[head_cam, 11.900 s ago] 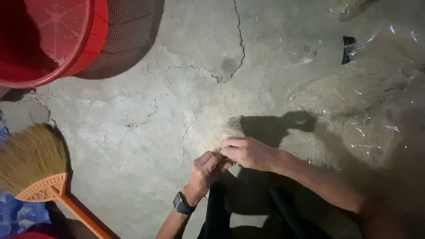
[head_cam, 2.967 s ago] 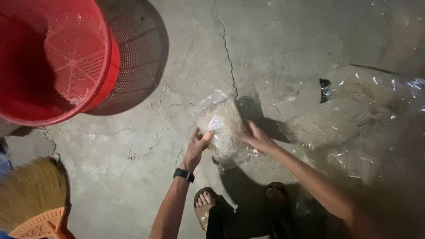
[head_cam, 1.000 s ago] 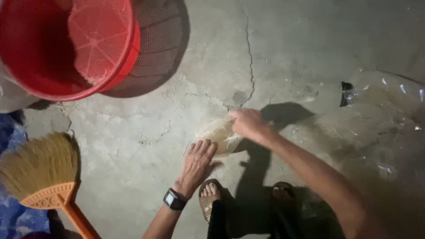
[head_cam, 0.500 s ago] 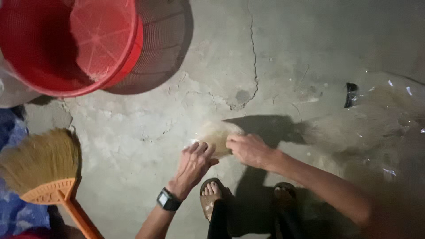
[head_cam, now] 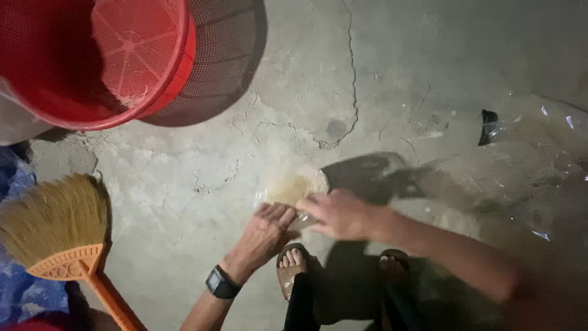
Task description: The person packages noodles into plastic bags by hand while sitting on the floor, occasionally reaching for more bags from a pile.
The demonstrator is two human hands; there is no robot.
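Hands are working low over the cracked concrete floor (head_cam: 392, 67), and I am pressing a small clear plastic bag (head_cam: 293, 187) of pale, tan stuff flat against it. My left hand (head_cam: 264, 230), with a black watch (head_cam: 221, 283) on its wrist, is lying on the near edge of the bag, fingers (head_cam: 283, 214) spread and flat rather than curled. My right hand (head_cam: 343, 213) is reaching across from the right, its fingers closing loosely on the bag's near right corner; it is blurred, so I cannot tell how firm the grip is. The bag is sitting just beyond my fingertips, touching both hands, right ahead of my sandalled foot (head_cam: 293, 265). I judge that I am flattening or folding the bag shut. A next move would call for a steady pinch on the mouth so nothing spills. Far beyond my left fingers a red mesh basket (head_cam: 92, 58) is standing; a broom (head_cam: 61, 233) is lying to their left, and a heap of clear plastic bags (head_cam: 527, 165) is lying off to the right.
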